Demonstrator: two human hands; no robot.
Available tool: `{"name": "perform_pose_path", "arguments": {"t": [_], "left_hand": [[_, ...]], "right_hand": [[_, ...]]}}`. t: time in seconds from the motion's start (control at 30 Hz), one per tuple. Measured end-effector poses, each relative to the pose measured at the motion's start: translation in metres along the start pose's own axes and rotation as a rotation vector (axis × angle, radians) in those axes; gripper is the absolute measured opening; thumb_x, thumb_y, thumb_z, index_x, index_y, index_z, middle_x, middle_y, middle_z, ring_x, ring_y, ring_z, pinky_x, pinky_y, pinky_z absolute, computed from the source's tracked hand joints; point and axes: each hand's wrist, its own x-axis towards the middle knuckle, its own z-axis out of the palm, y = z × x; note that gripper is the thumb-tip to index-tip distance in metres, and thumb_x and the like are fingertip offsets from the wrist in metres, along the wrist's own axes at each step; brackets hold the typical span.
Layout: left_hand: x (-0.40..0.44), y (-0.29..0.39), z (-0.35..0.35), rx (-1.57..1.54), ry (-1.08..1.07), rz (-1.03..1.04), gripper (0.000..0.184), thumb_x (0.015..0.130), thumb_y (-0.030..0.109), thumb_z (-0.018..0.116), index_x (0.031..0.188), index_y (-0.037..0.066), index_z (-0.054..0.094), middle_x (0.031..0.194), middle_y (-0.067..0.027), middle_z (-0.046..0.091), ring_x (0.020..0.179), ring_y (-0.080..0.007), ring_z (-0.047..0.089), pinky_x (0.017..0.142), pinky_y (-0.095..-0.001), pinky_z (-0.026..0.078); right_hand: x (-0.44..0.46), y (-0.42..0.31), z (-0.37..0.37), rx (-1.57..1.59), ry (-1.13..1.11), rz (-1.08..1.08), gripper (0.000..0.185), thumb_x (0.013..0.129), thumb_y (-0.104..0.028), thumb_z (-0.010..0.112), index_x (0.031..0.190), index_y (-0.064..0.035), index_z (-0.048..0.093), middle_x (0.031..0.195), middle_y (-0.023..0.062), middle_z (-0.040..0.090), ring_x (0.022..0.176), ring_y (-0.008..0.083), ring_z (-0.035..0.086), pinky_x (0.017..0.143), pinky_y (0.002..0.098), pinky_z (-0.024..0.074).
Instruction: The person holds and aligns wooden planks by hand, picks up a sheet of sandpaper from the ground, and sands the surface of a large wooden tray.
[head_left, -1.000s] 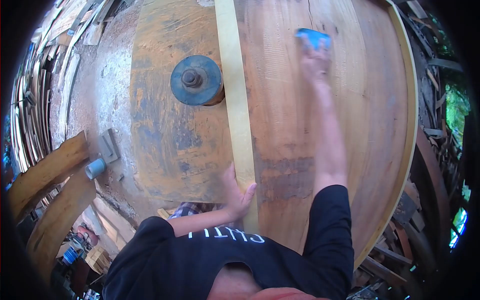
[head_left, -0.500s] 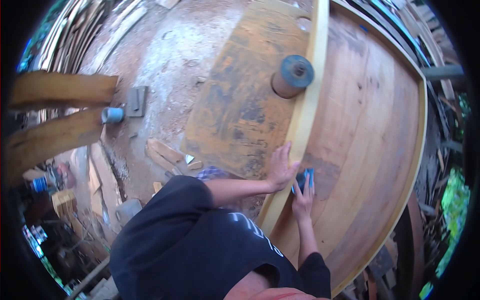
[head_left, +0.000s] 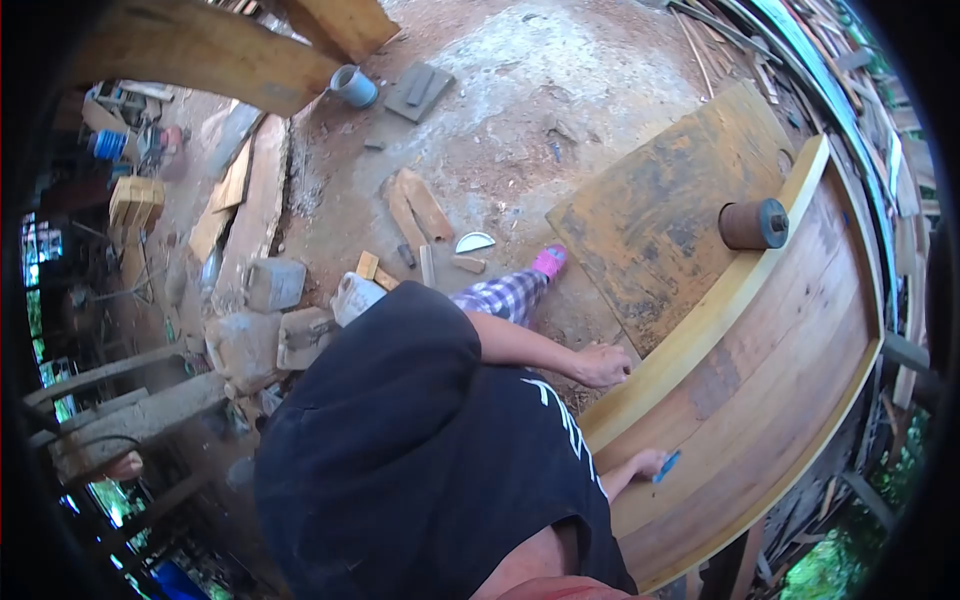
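My right hand (head_left: 650, 464) is closed on a small flat blue pad (head_left: 668, 467), which shows edge-on over the wooden panel (head_left: 752, 405). Along the panel's near side runs a pale raised wooden edge (head_left: 700, 335). Just off that edge, on its left, is my left hand (head_left: 603, 366), its fingers curled; whether anything is in them is too small to tell. A round spindle with a blue-grey top (head_left: 752, 224) stands beside the wooden edge, on a stained flat board (head_left: 680, 210).
A grey-blue cup (head_left: 353, 87) lies by thick planks (head_left: 210, 55) at the upper left. Wood offcuts (head_left: 418, 207) and a white half-round piece (head_left: 474, 242) lie on the dirt floor. Dirty plastic jugs (head_left: 274, 284) are at the left.
The view has turned left, showing more floor and a foot in a pink shoe. My left hand has come off the wooden edge and curled. My right hand moved down the panel with the blue pad.
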Motion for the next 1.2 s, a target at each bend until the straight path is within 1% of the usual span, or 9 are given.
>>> {"name": "perform_pose_path", "arguments": {"t": [0.07, 0.23, 0.37, 0.53, 0.67, 0.73, 0.8, 1.0, 1.2], "left_hand": [[-0.016, -0.019, -0.014, -0.079, -0.021, 0.047, 0.03, 0.088, 0.031, 0.057, 0.109, 0.01, 0.062, 0.102, -0.0142, 0.059, 0.098, -0.0308, 0.059, 0.084, -0.0439, 0.045], [-0.055, -0.055, -0.106, -0.224, 0.17, 0.032, 0.03, 0.088, 0.025, 0.057, 0.109, 0.003, 0.062, 0.102, -0.0161, 0.063, 0.096, -0.0283, 0.061, 0.083, -0.0367, 0.049], [-0.081, -0.125, -0.184, -0.324, 0.47, -0.146, 0.031, 0.089, 0.021, 0.056, 0.112, 0.001, 0.061, 0.104, -0.0127, 0.065, 0.095, -0.0214, 0.062, 0.083, -0.0339, 0.048], [-0.101, -0.231, -0.284, -0.37, 0.742, -0.306, 0.031, 0.09, 0.02, 0.057, 0.114, 0.001, 0.06, 0.099, -0.0105, 0.065, 0.092, -0.0168, 0.06, 0.08, -0.0316, 0.049], [-0.079, -0.283, -0.393, -0.408, 0.524, -0.563, 0.031, 0.091, 0.021, 0.057, 0.116, 0.001, 0.059, 0.1, -0.0092, 0.064, 0.092, -0.0155, 0.059, 0.079, -0.0304, 0.048], [-0.07, -0.305, -0.435, -0.463, 0.44, -0.541, 0.03, 0.088, 0.02, 0.058, 0.112, 0.001, 0.061, 0.104, -0.0143, 0.065, 0.095, -0.0207, 0.062, 0.083, -0.0339, 0.05], [-0.064, -0.3, -0.496, -0.309, 0.411, -0.524, 0.035, 0.092, 0.024, 0.057, 0.119, 0.002, 0.057, 0.104, -0.0082, 0.061, 0.084, -0.0135, 0.057, 0.074, -0.0273, 0.048], [-0.019, -0.305, -0.628, -0.31, 0.482, -0.587, 0.037, 0.092, 0.025, 0.056, 0.121, 0.003, 0.056, 0.104, -0.0081, 0.061, 0.082, -0.0143, 0.056, 0.074, -0.0285, 0.047], [0.07, -0.28, -0.667, -0.392, 0.406, -0.484, 0.042, 0.092, 0.032, 0.055, 0.125, 0.005, 0.054, 0.108, -0.0078, 0.059, 0.084, -0.0153, 0.058, 0.074, -0.0298, 0.046]], "right_hand": [[-0.026, -0.085, -0.009, 0.144, 0.236, -0.585, 0.051, 0.092, -0.039, 0.046, 0.097, 0.0094, 0.063, 0.091, 0.0298, 0.063, 0.084, 0.0465, 0.062, 0.074, 0.053, 0.0493], [-0.034, -0.225, -0.025, 0.269, -0.29, -0.337, 0.05, 0.093, -0.039, 0.047, 0.107, 0.007, 0.061, 0.101, 0.0265, 0.064, 0.087, 0.0433, 0.062, 0.078, 0.0481, 0.0485], [-0.05, -0.268, -0.021, 0.42, -0.119, -0.496, 0.05, 0.094, -0.039, 0.045, 0.108, 0.0065, 0.061, 0.099, 0.0259, 0.065, 0.088, 0.0442, 0.061, 0.079, 0.0486, 0.0479], [-0.05, -0.273, -0.016, 0.106, -0.089, -0.293, 0.051, 0.095, -0.039, 0.041, 0.109, 0.0056, 0.062, 0.097, 0.0276, 0.065, 0.09, 0.0453, 0.061, 0.079, 0.0501, 0.0474], [-0.078, -0.282, -0.04, 0.369, 0.025, -0.34, 0.054, 0.094, -0.041, 0.042, 0.105, 0.0073, 0.063, 0.096, 0.0311, 0.063, 0.089, 0.0442, 0.062, 0.077, 0.049, 0.0481], [-0.044, -0.26, -0.037, 0.118, 0.082, 0.041, 0.058, 0.093, -0.043, 0.044, 0.104, 0.011, 0.062, 0.093, 0.0296, 0.065, 0.088, 0.041, 0.064, 0.076, 0.0457, 0.0502], [-0.069, -0.294, -0.072, 0.793, 0.346, 0.439, 0.062, 0.092, -0.046, 0.045, 0.103, 0.0135, 0.061, 0.095, 0.0274, 0.065, 0.085, 0.0382, 0.065, 0.076, 0.0416, 0.053], [-0.18, -0.433, -0.141, 0.899, 0.28, 0.103, 0.059, 0.097, -0.04, 0.044, 0.125, 0.0118, 0.045, 0.121, 0.0245, 0.053, 0.106, 0.0329, 0.06, 0.087, 0.0392, 0.0547], [-0.273, -0.592, -0.136, 1.379, -0.209, 0.183, 0.053, 0.098, -0.039, 0.044, 0.136, -0.005, 0.032, 0.119, 0.0175, 0.054, 0.09, 0.0318, 0.067, 0.052, 0.0343, 0.0597]]}}
